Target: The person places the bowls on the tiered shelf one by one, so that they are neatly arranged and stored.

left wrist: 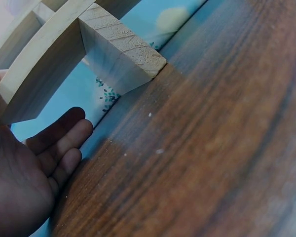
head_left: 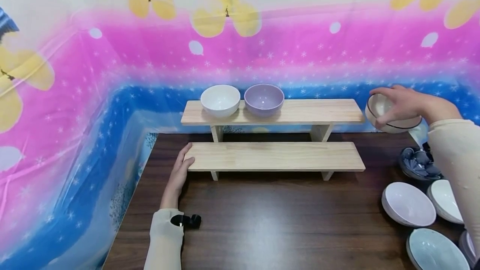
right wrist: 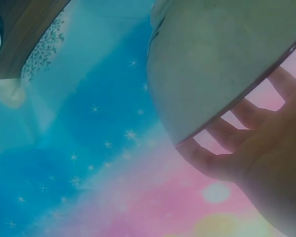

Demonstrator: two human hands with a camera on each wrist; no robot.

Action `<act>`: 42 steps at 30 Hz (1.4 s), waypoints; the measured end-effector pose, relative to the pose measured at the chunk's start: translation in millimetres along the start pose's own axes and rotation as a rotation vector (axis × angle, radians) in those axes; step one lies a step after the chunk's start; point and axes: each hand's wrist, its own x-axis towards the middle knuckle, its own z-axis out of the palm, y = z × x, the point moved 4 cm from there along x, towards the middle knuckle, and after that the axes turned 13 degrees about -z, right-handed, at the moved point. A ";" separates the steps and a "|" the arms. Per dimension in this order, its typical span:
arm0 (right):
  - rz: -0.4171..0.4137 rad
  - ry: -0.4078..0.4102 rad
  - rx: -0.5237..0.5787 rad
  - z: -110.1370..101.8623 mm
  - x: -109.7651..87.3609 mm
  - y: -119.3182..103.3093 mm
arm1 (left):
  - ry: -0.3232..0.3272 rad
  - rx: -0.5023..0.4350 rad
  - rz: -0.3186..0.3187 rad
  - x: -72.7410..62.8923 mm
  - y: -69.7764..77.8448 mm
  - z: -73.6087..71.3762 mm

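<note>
A two-tier wooden shelf (head_left: 273,156) stands at the back of the dark table. At its lower tier's left end, my left hand (head_left: 181,172) grips the board; in the left wrist view the lower fingers (left wrist: 69,140) hang loosely below it. My right hand (head_left: 406,103) holds a cream bowl (head_left: 399,126) with a dark rim line, in the air right of the upper tier. In the right wrist view several fingertips curl over the rim of this bowl (right wrist: 222,64). A white bowl (head_left: 220,101) and a purple bowl (head_left: 264,100) sit side by side on the upper tier's left half.
Along the table's right side stand a dark patterned bowl (head_left: 418,163), a pale lilac bowl (head_left: 408,204), a white bowl (head_left: 444,199) and a light blue bowl (head_left: 436,251). Another purple one shows partly at the edge. A printed cloth (head_left: 300,53) hangs behind the table.
</note>
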 end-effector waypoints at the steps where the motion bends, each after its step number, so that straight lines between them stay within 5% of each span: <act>1: 0.000 -0.002 0.001 -0.5 0.5 -1.3 | -0.001 0.002 -0.001 0.2 0.1 -0.2; 42: -0.088 -0.019 0.024 -10.6 35.0 -48.7 | 0.025 -0.003 -0.005 0.9 1.6 -0.8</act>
